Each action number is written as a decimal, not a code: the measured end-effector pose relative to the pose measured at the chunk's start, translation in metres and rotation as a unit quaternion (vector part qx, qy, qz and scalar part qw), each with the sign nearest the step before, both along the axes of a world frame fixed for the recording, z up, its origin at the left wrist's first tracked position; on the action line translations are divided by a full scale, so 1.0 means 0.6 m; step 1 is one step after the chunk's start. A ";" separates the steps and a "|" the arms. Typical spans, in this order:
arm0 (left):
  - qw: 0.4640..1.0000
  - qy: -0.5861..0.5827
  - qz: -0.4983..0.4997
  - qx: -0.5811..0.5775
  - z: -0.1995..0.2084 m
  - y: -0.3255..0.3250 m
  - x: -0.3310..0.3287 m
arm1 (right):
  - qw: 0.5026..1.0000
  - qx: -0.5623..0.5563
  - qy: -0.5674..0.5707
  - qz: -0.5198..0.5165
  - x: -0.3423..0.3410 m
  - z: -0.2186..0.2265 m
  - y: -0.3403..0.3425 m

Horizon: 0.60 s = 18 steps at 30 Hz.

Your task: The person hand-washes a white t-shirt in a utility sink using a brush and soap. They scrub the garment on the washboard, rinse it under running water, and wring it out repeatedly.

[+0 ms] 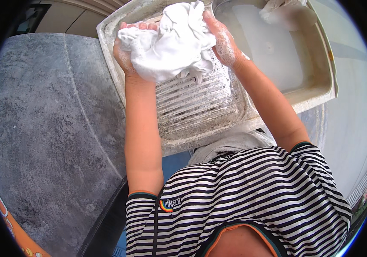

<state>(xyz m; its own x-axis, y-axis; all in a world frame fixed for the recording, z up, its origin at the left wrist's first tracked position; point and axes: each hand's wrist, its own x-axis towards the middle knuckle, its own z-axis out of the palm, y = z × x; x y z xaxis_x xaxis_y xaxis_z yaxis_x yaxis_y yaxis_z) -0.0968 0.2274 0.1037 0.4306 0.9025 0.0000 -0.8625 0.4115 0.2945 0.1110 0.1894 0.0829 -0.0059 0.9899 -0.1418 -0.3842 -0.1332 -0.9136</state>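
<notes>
White cloth [170,49] is gripped by left fingers [143,26] and right fingers [210,21]; lettering [174,202] marks the shirt [239,184].

Place type: I stand at a hand-laundry station, apparently domestic; whether it is a balcony, yard or room, I cannot tell.
Fixture: a pale, stained laundry sink [320,95] sits before me.
Scrubbing surface: a ridged washboard [196,103] forms the sink's left section.
Basin contents: cloudy water [273,64] fills the right section; a second pale cloth [274,10] lies at its far edge.
Workpiece: a wet-looking white cloth [172,49] is between my left hand [123,55] and foam-covered right hand [225,45].
Adjacent surface: a mottled grey slab [42,107] borders the sink on my left.
</notes>
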 end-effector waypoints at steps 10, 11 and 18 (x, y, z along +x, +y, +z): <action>0.347 0.910 0.122 0.192 -0.110 -0.020 -0.028 | 0.728 0.183 -0.660 0.036 0.005 -0.114 0.087; 0.328 0.924 0.067 0.184 -0.128 -0.023 -0.006 | 0.697 0.150 -0.697 0.079 -0.009 -0.119 0.086; 0.350 0.829 0.262 0.349 -0.175 -0.245 0.049 | 0.864 0.268 -0.426 0.006 -0.022 -0.150 -0.126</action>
<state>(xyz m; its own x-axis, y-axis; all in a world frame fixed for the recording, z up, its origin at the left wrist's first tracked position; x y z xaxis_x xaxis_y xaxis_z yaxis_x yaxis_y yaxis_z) -0.0673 0.0802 -0.0012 0.1362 0.8872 0.4408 0.8286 -0.3459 0.4402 0.0977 0.1139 -0.0071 -0.1367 0.9153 0.3789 0.4573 0.3976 -0.7955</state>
